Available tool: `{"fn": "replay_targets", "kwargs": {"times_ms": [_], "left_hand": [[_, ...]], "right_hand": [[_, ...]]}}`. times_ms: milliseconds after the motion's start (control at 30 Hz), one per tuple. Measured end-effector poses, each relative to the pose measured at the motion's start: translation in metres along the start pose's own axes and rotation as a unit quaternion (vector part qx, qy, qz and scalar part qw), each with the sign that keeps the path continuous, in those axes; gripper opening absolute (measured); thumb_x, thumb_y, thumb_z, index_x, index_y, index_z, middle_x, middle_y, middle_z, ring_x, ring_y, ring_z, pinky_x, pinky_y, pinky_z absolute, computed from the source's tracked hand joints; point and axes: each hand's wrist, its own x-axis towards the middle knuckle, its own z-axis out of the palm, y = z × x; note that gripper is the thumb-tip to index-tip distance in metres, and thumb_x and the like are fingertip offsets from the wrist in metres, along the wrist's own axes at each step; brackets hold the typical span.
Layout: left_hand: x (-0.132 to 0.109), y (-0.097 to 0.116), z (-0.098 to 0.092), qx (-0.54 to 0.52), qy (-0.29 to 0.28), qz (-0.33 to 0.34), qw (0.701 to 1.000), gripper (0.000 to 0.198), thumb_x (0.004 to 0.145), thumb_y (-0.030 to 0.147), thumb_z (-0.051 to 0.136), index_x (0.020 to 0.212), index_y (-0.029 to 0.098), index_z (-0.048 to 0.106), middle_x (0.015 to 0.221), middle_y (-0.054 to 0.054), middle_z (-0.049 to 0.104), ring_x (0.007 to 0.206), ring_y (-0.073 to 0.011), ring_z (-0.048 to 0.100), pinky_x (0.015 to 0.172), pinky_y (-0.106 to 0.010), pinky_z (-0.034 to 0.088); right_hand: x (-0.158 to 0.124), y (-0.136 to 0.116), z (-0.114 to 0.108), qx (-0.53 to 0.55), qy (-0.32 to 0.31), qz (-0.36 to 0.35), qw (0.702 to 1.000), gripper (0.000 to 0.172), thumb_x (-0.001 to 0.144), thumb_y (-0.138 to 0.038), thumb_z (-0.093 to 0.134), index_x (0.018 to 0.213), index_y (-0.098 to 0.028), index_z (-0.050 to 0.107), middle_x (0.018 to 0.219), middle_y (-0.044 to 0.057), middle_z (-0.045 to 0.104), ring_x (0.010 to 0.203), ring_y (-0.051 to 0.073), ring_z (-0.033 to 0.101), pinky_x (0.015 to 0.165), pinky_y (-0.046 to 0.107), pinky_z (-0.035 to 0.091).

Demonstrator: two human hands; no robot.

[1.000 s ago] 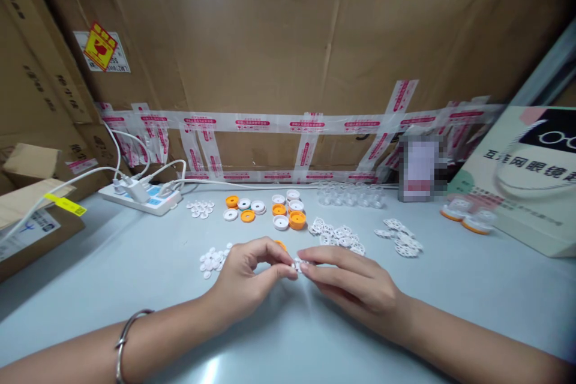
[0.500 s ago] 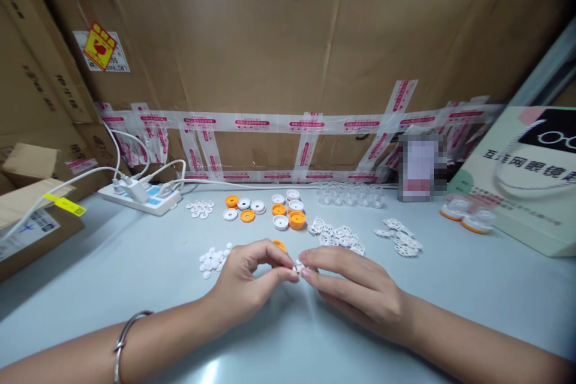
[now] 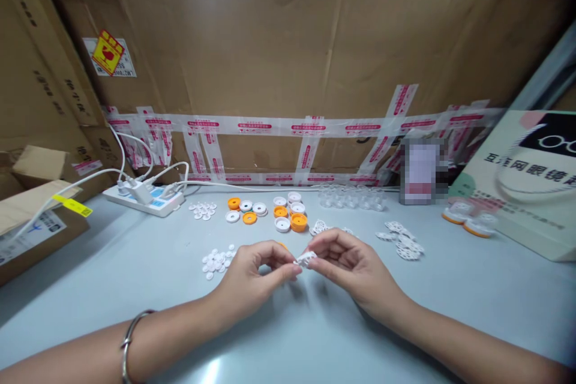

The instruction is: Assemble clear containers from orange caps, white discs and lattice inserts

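Between my two hands, just above the grey table, is a small white openwork plastic piece (image 3: 306,259). My left hand (image 3: 258,273) pinches its left end between thumb and fingertips. On the other side my right hand (image 3: 355,264) grips the right end, its fingers curled over the top. An orange ring, mostly hidden, peeks out behind the left fingertips. More white openwork pieces (image 3: 320,227) lie behind my right hand, partly covered by it. Small white round discs (image 3: 216,261) are scattered beside my left hand.
Orange and white round rings (image 3: 298,222) stand in groups farther back. Clear cups (image 3: 351,198) line the back, with another openwork pile (image 3: 407,243) to the right. A power strip (image 3: 146,199) lies back left; a large cardboard box (image 3: 252,42) walls the rear.
The white openwork piece has been tilted up so more of it shows. My right hand has turned, its fingers lifting and curling around the piece. The view has shifted slightly.
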Motion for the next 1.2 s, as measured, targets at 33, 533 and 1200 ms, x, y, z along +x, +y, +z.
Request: {"fn": "replay_targets", "kwargs": {"times_ms": [33, 533, 1200], "left_hand": [[0.001, 0.0, -0.001, 0.018, -0.002, 0.011, 1.0, 0.013, 0.076, 0.027, 0.06, 0.072, 0.015, 0.061, 0.067, -0.002, 0.064, 0.063, -0.0129, 0.058, 0.062, -0.024, 0.046], [0.015, -0.018, -0.013, 0.255, -0.026, 0.027, 0.966, 0.021, 0.071, 0.027, 0.063, 0.089, 0.017, 0.059, 0.083, -0.003, 0.058, 0.076, -0.0171, 0.053, 0.068, -0.028, 0.041], [0.01, -0.014, -0.001, 0.204, -0.046, 0.027, 0.977, 0.024, 0.07, 0.024, 0.065, 0.092, 0.015, 0.06, 0.086, -0.005, 0.062, 0.077, -0.0176, 0.056, 0.068, -0.027, 0.044]], "right_hand": [[0.001, 0.0, 0.001, 0.031, 0.007, 0.042, 0.999, 0.017, 0.069, -0.032, 0.069, 0.077, -0.019, 0.06, 0.071, 0.001, 0.065, 0.066, 0.013, 0.063, 0.063, 0.025, 0.053], [0.015, 0.01, -0.005, 0.081, 0.045, 0.183, 0.979, 0.026, 0.062, -0.038, 0.072, 0.08, -0.019, 0.07, 0.072, -0.001, 0.068, 0.066, 0.012, 0.061, 0.067, 0.026, 0.049], [0.01, 0.011, 0.008, -0.18, -0.077, -0.094, 0.976, 0.018, 0.082, -0.022, 0.055, 0.093, -0.025, 0.069, 0.093, 0.004, 0.071, 0.086, 0.019, 0.064, 0.079, 0.034, 0.05]]}}
